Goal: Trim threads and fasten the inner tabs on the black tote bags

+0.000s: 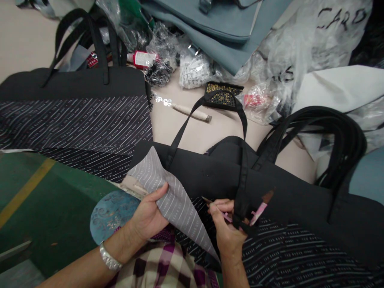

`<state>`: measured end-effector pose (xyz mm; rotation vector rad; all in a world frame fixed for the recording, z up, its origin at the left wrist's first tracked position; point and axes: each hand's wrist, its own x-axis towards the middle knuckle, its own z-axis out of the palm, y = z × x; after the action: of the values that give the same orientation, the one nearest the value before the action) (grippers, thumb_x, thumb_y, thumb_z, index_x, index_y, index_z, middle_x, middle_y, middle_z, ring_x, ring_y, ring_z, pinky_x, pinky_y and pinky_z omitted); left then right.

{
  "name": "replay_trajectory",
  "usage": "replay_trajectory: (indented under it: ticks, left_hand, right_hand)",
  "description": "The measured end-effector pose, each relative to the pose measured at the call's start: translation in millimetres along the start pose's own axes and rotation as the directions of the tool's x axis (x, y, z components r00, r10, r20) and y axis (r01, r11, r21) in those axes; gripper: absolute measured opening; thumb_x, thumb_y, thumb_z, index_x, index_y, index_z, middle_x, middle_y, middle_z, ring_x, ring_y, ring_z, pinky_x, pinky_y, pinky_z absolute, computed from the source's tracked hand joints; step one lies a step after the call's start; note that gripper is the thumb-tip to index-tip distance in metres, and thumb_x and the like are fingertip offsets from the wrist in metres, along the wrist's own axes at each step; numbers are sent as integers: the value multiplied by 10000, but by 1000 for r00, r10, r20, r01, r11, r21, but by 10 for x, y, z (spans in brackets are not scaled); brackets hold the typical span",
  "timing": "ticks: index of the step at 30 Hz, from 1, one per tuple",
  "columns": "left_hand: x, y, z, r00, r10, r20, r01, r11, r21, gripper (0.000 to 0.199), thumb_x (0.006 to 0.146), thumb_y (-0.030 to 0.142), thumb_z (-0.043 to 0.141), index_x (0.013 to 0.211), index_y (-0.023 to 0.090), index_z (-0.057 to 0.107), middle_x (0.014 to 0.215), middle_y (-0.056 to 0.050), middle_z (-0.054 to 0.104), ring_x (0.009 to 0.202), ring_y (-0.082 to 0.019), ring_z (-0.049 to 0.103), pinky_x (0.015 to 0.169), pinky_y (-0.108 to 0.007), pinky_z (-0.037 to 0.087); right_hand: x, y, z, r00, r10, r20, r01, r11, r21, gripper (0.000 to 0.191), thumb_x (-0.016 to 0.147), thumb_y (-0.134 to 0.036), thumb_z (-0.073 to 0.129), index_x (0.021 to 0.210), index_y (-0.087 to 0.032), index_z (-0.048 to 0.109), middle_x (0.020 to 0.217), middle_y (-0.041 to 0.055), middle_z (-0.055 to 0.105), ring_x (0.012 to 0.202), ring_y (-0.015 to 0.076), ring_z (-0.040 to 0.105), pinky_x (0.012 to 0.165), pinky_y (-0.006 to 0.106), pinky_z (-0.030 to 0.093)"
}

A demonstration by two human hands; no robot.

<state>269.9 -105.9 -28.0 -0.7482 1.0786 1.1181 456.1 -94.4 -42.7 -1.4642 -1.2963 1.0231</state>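
Note:
My left hand is closed on a folded-back flap of lining fabric, thumb on top. The flap's grey side with white stripes faces up. My right hand is closed round a pink-handled tool, partly hidden by the fingers. A reddish-brown end shows on its right, and a thin pointed tip sticks out left of the fingers; whether both belong to one tool I cannot tell. A black strap handle hangs down against the right hand. Behind both hands lies the black bag panel that carries this strap.
Another black bag panel with striped lining lies left. More stacked black handles rise at right. Behind are a white marker-like stick, a black tray of small gold pieces, a red bottle, plastic bags and blue-grey material.

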Motion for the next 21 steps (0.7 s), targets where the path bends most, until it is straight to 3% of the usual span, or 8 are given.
replay_trajectory:
  ticks: [4, 8, 15, 19, 21]
  left_hand:
    - [-6, -5, -2, 1000, -2, -1, 2, 1000, -6, 372, 971, 130, 458, 734, 93, 743, 754, -110, 772, 648, -207, 731, 688, -329, 616]
    - [12, -8, -35, 1000, 1, 2, -1, 1000, 29, 349, 962, 131, 482, 732, 94, 743, 747, -101, 770, 655, -202, 730, 806, -366, 615]
    - [44, -45, -125, 998, -36, 47, 33, 996, 83, 332, 954, 125, 486, 750, 85, 745, 722, -101, 758, 639, -189, 719, 865, -359, 592]
    - [-7, -92, -132, 994, -37, 107, 27, 995, 98, 305, 947, 171, 519, 775, 86, 757, 749, -119, 763, 690, -215, 730, 835, -371, 596]
    - [-66, 45, -130, 993, -9, 120, -5, 993, 121, 313, 946, 179, 519, 774, 75, 759, 751, -136, 763, 688, -224, 729, 818, -380, 598]
  right_hand:
    - [-6, 10, -21, 1000, -16, 16, 17, 999, -50, 188, 835, -183, 704, 676, -196, 604, 674, -4, 643, 658, 156, 650, 619, 295, 554]
    - [-3, -22, -14, 999, -45, 31, 49, 991, -127, 163, 831, -185, 711, 687, -189, 636, 694, 5, 654, 656, 150, 654, 617, 282, 562]
    - [24, -66, 57, 996, -82, 32, 85, 992, -92, 162, 807, -164, 719, 665, -192, 648, 682, 11, 671, 626, 147, 659, 589, 268, 572]
    - [-13, 70, -109, 999, 35, 38, -41, 984, 174, 217, 793, -195, 755, 618, -205, 627, 593, -8, 615, 568, 159, 635, 529, 293, 572]
    - [5, 220, -233, 992, 83, 100, -114, 924, 364, 200, 775, -256, 783, 640, -230, 637, 569, -11, 596, 508, 176, 615, 480, 341, 576]
